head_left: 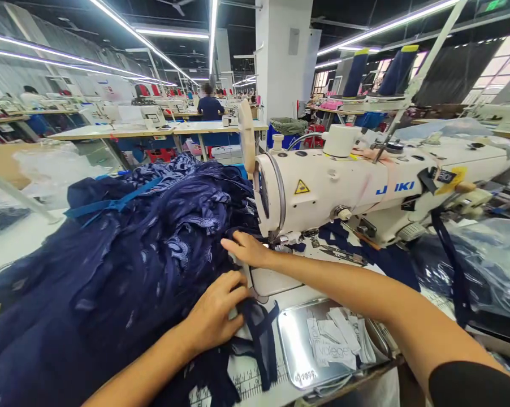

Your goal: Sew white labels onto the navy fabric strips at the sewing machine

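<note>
My left hand (pixel 219 308) is on the near right edge of a large heap of navy fabric pieces (pixel 145 265), its fingers curled around navy cloth beside the machine bed. My right hand (pixel 249 250) reaches across to the left of the needle area, and its fingers close on the heap's cloth edge. Dark straps (pixel 261 333) hang below my left hand over the table's printed ruler. Right of the heap stands a white sewing machine (pixel 323 183); its needle area is partly hidden behind my right hand and wrist.
A metal tray (pixel 295 345) with white printed labels (pixel 333 339) lies at the table's front. Thread snips (pixel 342 254) rest under the machine arm. Plastic-wrapped dark goods (pixel 475 265) sit at right. A blue strip (pixel 115 203) crosses the heap. A person (pixel 210 104) sits farther back.
</note>
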{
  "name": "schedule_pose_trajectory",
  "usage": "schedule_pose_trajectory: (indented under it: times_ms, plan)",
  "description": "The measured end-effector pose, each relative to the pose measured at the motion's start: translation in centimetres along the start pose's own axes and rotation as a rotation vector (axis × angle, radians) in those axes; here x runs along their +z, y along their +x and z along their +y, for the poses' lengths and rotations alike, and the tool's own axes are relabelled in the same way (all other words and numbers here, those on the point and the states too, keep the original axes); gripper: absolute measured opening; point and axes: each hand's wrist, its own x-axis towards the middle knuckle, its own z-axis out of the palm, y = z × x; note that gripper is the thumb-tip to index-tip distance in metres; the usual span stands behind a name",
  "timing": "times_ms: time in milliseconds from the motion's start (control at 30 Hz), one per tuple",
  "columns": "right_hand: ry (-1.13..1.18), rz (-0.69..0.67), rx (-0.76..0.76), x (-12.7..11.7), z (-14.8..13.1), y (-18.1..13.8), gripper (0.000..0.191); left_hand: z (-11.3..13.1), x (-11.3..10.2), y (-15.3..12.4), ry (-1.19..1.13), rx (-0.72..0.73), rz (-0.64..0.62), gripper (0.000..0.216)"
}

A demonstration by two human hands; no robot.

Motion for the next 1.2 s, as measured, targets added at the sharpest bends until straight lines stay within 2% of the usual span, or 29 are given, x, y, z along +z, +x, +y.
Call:
schedule_pose_trajectory:
  times_ms: [67, 100, 133, 200, 267, 333, 400, 467, 567, 633, 700, 767, 833, 900, 1067, 1200]
  plan:
    - [0.013, -0.059, -0.144, -1.1, 0.3, -2.5, 0.020, 0.7, 0.1, -1.0, 0.081, 0.041, -0.037, 0.024]
    - [0.004, -0.089, -0.262, -1.9, 0.7, -4.0, 0.016, 1.3, 0.3, -1.6, 0.113, 0.056, -0.023, 0.025]
    - [-0.027, -0.100, -0.367, -2.7, 1.2, -5.6, 0.015, 2.1, 0.4, -2.2, 0.142, 0.076, 0.016, 0.026]
    - [-0.155, -0.117, -0.474, -4.5, 2.6, -8.2, 0.019, 3.6, 0.4, -3.2, 0.195, 0.116, 0.128, 0.029]
    - [-0.355, -0.055, -0.469, -6.3, 4.4, -9.7, 0.023, 4.9, -0.3, -3.5, 0.206, 0.129, 0.196, 0.031]
    - [-0.567, 0.021, -0.403, -7.6, 6.3, -10.0, 0.024, 5.8, -1.5, -2.7, 0.156, 0.073, 0.178, 0.032]
    - [-0.711, 0.040, -0.363, -8.3, 7.8, -9.5, 0.025, 6.5, -2.9, -0.6, 0.060, -0.044, 0.144, 0.030]
    - [-0.775, 0.028, -0.360, -8.5, 8.7, -8.7, 0.025, 6.7, -3.4, 2.4, -0.041, -0.202, 0.161, 0.024]
    - [-0.787, 0.020, -0.361, -8.3, 9.2, -8.0, 0.025, 6.0, -1.3, 6.7, -0.145, -0.346, 0.228, 0.026]
    - [-0.780, 0.016, -0.352, -8.5, 9.3, -8.3, 0.025, 4.8, 1.2, 8.1, -0.169, -0.307, 0.169, 0.024]
    - [-0.761, 0.023, -0.350, -9.2, 9.4, -9.1, 0.025, 3.2, 3.4, 8.1, -0.174, -0.280, 0.103, 0.021]
    - [-0.706, 0.043, -0.351, -10.3, 9.4, -10.6, 0.022, 1.4, 4.4, 7.2, -0.161, -0.310, 0.104, 0.023]
    - [-0.631, 0.045, -0.349, -11.5, 9.0, -12.5, 0.015, 0.0, 4.2, 6.1, -0.130, -0.369, 0.145, 0.024]
    - [-0.567, 0.007, -0.351, -12.6, 8.0, -14.7, 0.015, -0.7, 3.6, 5.4, -0.117, -0.398, 0.167, 0.025]
    - [-0.516, -0.197, -0.422, -14.0, 5.0, -19.0, 0.019, 0.6, 3.1, 5.4, -0.143, -0.410, 0.173, 0.027]
    - [-0.585, -0.284, -0.395, -14.5, 4.3, -20.8, 0.012, 2.2, 3.1, 5.9, -0.236, -0.477, 0.165, 0.028]
